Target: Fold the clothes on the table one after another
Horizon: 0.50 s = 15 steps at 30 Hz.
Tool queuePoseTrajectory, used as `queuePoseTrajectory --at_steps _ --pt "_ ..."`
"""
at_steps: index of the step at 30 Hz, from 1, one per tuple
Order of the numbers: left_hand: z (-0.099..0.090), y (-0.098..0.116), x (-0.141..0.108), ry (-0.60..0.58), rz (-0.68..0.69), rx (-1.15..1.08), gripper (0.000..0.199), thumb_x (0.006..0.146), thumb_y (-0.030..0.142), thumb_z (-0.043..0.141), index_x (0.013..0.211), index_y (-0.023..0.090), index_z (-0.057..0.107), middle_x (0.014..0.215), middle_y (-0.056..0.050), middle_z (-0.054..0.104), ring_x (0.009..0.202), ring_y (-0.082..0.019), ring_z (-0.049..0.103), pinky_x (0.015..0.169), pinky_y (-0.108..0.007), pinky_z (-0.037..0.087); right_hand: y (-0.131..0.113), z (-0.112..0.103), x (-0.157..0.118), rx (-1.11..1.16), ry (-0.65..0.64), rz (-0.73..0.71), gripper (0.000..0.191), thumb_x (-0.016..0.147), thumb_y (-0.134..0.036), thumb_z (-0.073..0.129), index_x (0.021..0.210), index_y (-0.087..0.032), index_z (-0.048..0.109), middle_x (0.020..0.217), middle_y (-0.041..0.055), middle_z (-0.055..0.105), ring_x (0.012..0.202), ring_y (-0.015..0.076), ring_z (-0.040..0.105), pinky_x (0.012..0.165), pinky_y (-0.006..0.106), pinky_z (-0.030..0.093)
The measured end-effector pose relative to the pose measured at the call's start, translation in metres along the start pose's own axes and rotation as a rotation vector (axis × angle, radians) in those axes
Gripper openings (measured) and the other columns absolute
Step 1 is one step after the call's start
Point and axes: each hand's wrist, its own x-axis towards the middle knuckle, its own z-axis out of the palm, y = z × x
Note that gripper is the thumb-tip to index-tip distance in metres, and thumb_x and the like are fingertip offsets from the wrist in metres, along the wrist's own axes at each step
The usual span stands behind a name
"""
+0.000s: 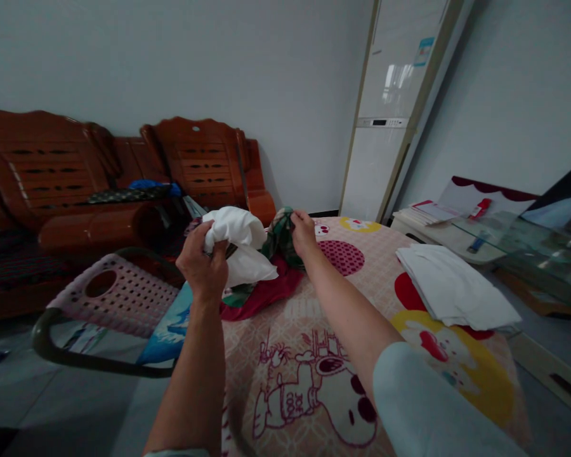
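Bunched white cloth point(240, 238) is gripped in my left hand point(202, 260), raised above the far left part of the covered table. My right hand point(303, 233) pinches a green plaid cloth point(280, 235) a short way to the right. Under both lies a crumpled dark red cloth point(271, 292) on the patterned table cover point(247, 355). The white cloth hides part of the plaid one, so I cannot tell whether they are joined. On the right of the table lies a folded white cloth point(457, 285).
A woven chair point(128, 292) stands against the table's left side. Wooden seats point(200, 165) line the wall behind. At the back right are a tall white air conditioner point(385, 114), a low cabinet with papers point(433, 212) and a glass shelf point(528, 238).
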Motion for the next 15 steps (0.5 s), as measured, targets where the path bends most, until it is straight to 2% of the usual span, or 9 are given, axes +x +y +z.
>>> queuePoseTrajectory --at_steps 1,3,5,7,8,9,11,13,15 --pt "-0.001 -0.001 -0.001 -0.024 0.021 0.001 0.049 0.086 0.028 0.055 0.136 0.024 0.055 0.134 -0.008 0.062 0.129 -0.030 0.053 0.105 -0.043 0.045 -0.004 0.002 0.006 -0.041 0.038 -0.016 0.029 0.088 -0.023 0.046 0.109 -0.017 0.063 0.096 0.0032 0.070 0.098 0.0172 0.061 0.090 0.030 0.048" --pt "-0.001 -0.007 -0.004 -0.142 0.093 0.003 0.048 0.084 0.029 0.056 0.131 0.022 0.059 0.133 -0.007 0.063 0.126 -0.028 0.056 0.105 -0.040 0.045 -0.007 -0.004 0.006 -0.242 0.007 -0.002 0.028 0.081 -0.017 0.051 0.104 -0.017 0.067 0.104 0.0045 0.072 0.106 0.0189 0.060 0.098 0.032 0.045" --pt "0.005 -0.016 -0.009 -0.375 0.177 0.027 0.043 0.081 0.031 0.059 0.122 0.021 0.066 0.126 -0.007 0.068 0.117 -0.027 0.061 0.102 -0.037 0.047 -0.002 -0.021 -0.013 -0.430 -0.043 0.067 0.029 0.076 -0.010 0.051 0.096 -0.018 0.071 0.105 0.0047 0.073 0.110 0.0205 0.060 0.102 0.034 0.043" --pt "0.014 -0.024 -0.015 -0.679 0.263 0.059 0.036 0.078 0.037 0.063 0.109 0.022 0.072 0.114 -0.005 0.073 0.108 -0.026 0.066 0.097 -0.034 0.049 0.008 -0.042 -0.044 -0.472 -0.062 0.124 0.025 0.072 -0.007 0.051 0.080 -0.018 0.072 0.090 0.0051 0.075 0.100 0.0230 0.065 0.099 0.036 0.045" --pt "0.019 -0.027 -0.019 -0.804 0.298 0.068 0.032 0.078 0.041 0.063 0.102 0.023 0.074 0.109 -0.004 0.075 0.104 -0.025 0.068 0.095 -0.033 0.049 0.013 -0.054 -0.062 -0.484 -0.071 0.145 0.023 0.072 -0.007 0.051 0.074 -0.019 0.072 0.082 0.0045 0.075 0.093 0.0234 0.067 0.095 0.037 0.048" --pt "0.024 -0.028 -0.021 -0.883 0.318 0.077 0.030 0.079 0.045 0.063 0.096 0.024 0.076 0.106 -0.004 0.076 0.102 -0.025 0.068 0.093 -0.032 0.049 0.017 -0.066 -0.079 -0.493 -0.076 0.164 0.023 0.072 -0.008 0.051 0.070 -0.020 0.071 0.077 0.0035 0.074 0.086 0.0232 0.068 0.090 0.037 0.050" --pt "0.032 -0.026 -0.024 -0.896 0.296 0.128 0.033 0.083 0.051 0.058 0.086 0.023 0.076 0.100 -0.005 0.076 0.097 -0.025 0.069 0.090 -0.032 0.049 0.022 -0.092 -0.110 -0.510 -0.070 0.193 0.024 0.071 -0.008 0.052 0.067 -0.021 0.071 0.072 0.0023 0.073 0.078 0.0221 0.068 0.083 0.035 0.052" --pt "0.039 -0.018 -0.023 -0.816 0.235 0.224 0.035 0.084 0.050 0.056 0.083 0.021 0.075 0.094 -0.009 0.076 0.092 -0.027 0.069 0.087 -0.035 0.049 0.019 -0.121 -0.133 -0.540 -0.025 0.184 0.022 0.072 -0.011 0.054 0.067 -0.022 0.072 0.073 0.0018 0.074 0.077 0.0216 0.068 0.081 0.034 0.052" --pt "0.049 -0.005 -0.022 -0.723 0.226 0.277 0.032 0.084 0.047 0.057 0.086 0.020 0.075 0.095 -0.011 0.076 0.094 -0.030 0.069 0.091 -0.040 0.048 0.010 -0.155 -0.147 -0.585 0.073 0.147 0.019 0.072 -0.015 0.057 0.070 -0.023 0.074 0.078 0.0026 0.075 0.078 0.0222 0.068 0.081 0.034 0.052"
